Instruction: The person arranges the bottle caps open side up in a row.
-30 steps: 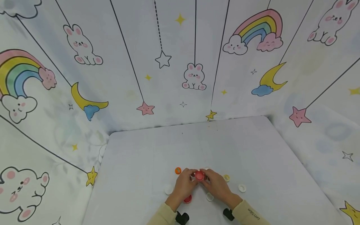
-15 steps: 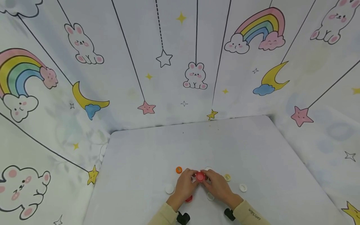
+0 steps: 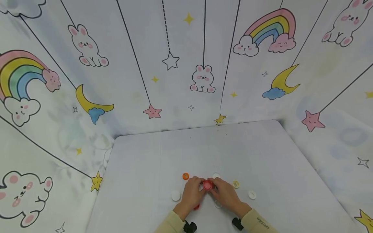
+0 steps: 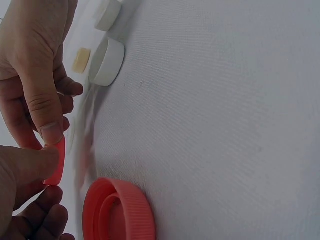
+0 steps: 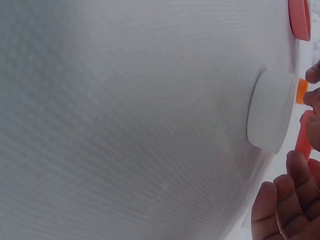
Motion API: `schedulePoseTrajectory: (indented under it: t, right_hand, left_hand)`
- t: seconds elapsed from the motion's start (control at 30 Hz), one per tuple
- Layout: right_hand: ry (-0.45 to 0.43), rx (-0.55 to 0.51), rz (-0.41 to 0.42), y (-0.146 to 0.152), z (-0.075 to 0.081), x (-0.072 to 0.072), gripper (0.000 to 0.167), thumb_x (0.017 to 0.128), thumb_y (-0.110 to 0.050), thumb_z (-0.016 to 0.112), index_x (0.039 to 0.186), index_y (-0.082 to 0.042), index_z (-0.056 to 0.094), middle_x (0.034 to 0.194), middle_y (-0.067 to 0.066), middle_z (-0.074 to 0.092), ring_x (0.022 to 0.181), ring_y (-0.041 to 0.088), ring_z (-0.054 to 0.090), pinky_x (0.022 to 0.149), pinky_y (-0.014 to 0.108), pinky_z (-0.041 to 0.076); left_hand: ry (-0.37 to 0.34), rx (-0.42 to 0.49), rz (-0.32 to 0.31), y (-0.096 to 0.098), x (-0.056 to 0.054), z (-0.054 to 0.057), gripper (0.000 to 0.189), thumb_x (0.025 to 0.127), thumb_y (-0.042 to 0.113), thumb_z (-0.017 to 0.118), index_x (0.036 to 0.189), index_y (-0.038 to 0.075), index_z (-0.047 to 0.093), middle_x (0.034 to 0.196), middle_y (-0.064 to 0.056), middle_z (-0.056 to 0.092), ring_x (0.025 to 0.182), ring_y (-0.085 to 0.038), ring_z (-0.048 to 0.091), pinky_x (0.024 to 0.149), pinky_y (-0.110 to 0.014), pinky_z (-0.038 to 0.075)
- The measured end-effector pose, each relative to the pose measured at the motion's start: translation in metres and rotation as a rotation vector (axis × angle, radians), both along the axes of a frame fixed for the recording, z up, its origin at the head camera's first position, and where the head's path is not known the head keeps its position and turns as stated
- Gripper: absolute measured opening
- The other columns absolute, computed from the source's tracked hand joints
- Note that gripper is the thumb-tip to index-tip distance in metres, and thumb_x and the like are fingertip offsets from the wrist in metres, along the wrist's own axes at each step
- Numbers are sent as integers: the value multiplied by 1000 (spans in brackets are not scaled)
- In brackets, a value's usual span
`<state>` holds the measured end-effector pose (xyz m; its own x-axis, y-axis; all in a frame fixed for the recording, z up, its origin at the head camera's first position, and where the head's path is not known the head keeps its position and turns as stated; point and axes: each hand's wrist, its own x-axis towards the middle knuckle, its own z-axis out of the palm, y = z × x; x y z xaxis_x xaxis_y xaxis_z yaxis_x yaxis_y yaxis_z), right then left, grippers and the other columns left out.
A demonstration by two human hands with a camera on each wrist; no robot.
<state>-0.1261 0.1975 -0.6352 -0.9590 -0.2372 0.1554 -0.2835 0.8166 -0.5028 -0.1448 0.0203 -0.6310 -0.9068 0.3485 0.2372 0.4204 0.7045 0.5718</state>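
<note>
Between both hands, a red bottle cap (image 3: 207, 185) is held flat at its two sides over the white table. My left hand (image 3: 192, 191) pinches its left edge and my right hand (image 3: 225, 193) pinches its right edge. From the left wrist, this cap (image 4: 60, 161) appears edge-on between the thumbs. A second red cap (image 4: 137, 210) with a ribbed side lies on the table by the left wrist, mostly covered by it in the head view. Near the right wrist lies a white cap (image 5: 270, 111), partly hidden by that hand in the head view.
Around the hands lie an orange cap (image 3: 185, 176), a white cap (image 3: 176, 195) to the left, a yellow cap (image 3: 235, 184) and a white ring-like cap (image 3: 252, 194) to the right. Another white cap (image 3: 216, 175) sits just behind the right hand. Patterned cloth walls border the table.
Both hands have shifted slightly toward the body with the red cap between them. More of the white cap behind the right hand shows. The head view has shifted a little.
</note>
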Motion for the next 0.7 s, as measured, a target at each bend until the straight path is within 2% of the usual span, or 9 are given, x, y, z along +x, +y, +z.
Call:
schedulePoseTrajectory:
  t: [0.3,0.7]
  right_hand:
    - [24,5,0,0,-5,1,40,82,-25,79,118,-14,67,87,-13,58,71,0,46,64,22,44]
    - [-7,37,7,0,-6,1,38,82,-27,79,116,-14,68,89,-11,60,71,0,46,64,23,44]
  left_hand:
    - [12,-45,-1,0,1,-3,27,77,18,80,102,10,72,86,2,62,80,-14,55,71,-28,45]
    - [3,-115,16,4,4,-5,30,76,21,83,102,11,71,88,2,63,82,-16,57,73,-31,46]
